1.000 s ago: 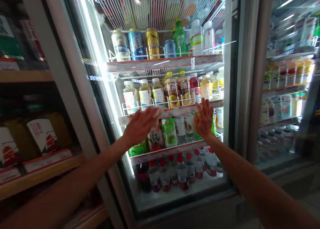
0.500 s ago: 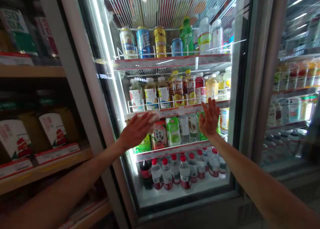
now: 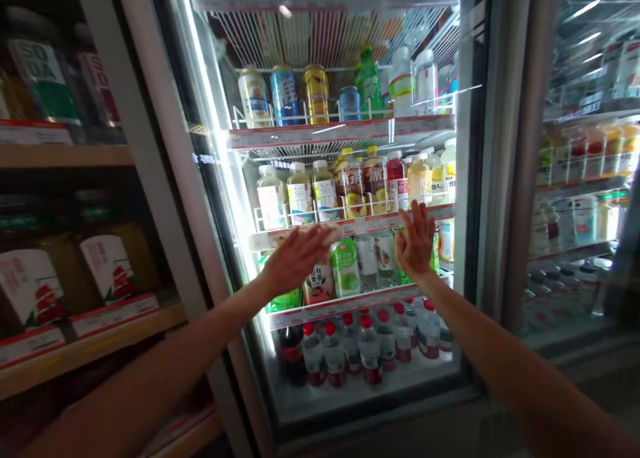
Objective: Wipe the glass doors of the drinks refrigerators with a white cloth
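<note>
My left hand (image 3: 297, 258) lies against the glass door (image 3: 370, 391) of a lit drinks fridge, fingers stretched over a small pale cloth (image 3: 333, 233) pressed to the pane. It sits in front of the shelf edge under the tea bottles (image 3: 299, 195). My right hand (image 3: 415, 241) is open, palm flat on the same glass further right, fingers up and spread, holding nothing. Behind it stand green and white bottles (image 3: 345, 267).
Cans (image 3: 285, 96) fill the upper fridge shelf and red-capped bottles (image 3: 367, 341) the bottom one. A second glass-door fridge (image 3: 580, 178) stands to the right. Wooden shelves (image 3: 90, 338) with boxed goods are on the left.
My left hand with the cloth slid left and down a little, then back right across the glass. My right hand stayed flat on the pane. The view shifted slightly.
</note>
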Action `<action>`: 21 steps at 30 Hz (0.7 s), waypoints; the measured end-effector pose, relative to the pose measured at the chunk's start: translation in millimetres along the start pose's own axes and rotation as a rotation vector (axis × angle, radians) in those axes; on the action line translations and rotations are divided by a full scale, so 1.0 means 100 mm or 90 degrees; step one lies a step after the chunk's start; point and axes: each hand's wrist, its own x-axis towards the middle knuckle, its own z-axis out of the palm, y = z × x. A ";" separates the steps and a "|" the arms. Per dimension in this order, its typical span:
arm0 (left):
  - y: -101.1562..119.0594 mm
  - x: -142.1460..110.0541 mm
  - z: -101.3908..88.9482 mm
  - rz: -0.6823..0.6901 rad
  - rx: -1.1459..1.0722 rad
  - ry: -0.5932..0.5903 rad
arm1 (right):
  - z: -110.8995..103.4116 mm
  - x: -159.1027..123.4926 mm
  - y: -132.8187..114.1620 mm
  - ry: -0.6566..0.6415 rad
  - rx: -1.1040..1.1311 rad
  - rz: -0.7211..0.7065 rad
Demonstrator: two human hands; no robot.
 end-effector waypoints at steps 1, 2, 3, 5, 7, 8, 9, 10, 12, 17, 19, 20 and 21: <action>0.17 -0.05 0.05 0.108 -0.024 -0.029 | 0.00 0.00 0.00 0.000 -0.001 0.000; 0.27 -0.07 0.08 0.191 -0.045 -0.053 | 0.00 0.00 0.00 -0.001 -0.001 -0.001; 0.29 -0.05 0.08 0.236 -0.059 -0.071 | -0.01 0.00 0.00 -0.002 0.000 -0.003; 0.08 0.10 0.00 0.188 -0.056 -0.082 | -0.01 0.00 0.01 -0.001 0.004 -0.007; -0.36 0.37 -0.13 -0.016 -0.031 -0.036 | 0.00 0.00 0.01 0.002 0.005 -0.011; -0.58 0.51 -0.19 -0.161 -0.019 0.022 | 0.00 0.00 0.01 0.002 0.004 -0.012; -0.77 0.64 -0.24 -0.296 -0.008 0.082 | 0.00 0.00 0.01 0.003 0.002 -0.012; -0.90 0.74 -0.27 -0.394 -0.001 0.123 | 0.00 0.00 0.02 0.002 0.000 -0.011; -0.93 0.84 -0.25 -0.455 0.005 0.136 | 0.00 0.00 0.02 0.002 0.001 -0.010; -0.21 0.65 0.00 -0.009 -0.031 0.000 | -0.01 0.01 -0.01 0.006 0.005 -0.009; -0.09 0.60 0.03 0.150 -0.057 -0.043 | -0.02 0.01 -0.02 0.004 0.001 -0.003; -0.11 0.61 0.01 0.173 -0.060 -0.055 | -0.02 0.01 -0.02 0.002 0.001 0.000; -0.18 0.64 -0.01 0.150 -0.054 -0.055 | -0.01 0.00 -0.01 0.001 0.002 0.002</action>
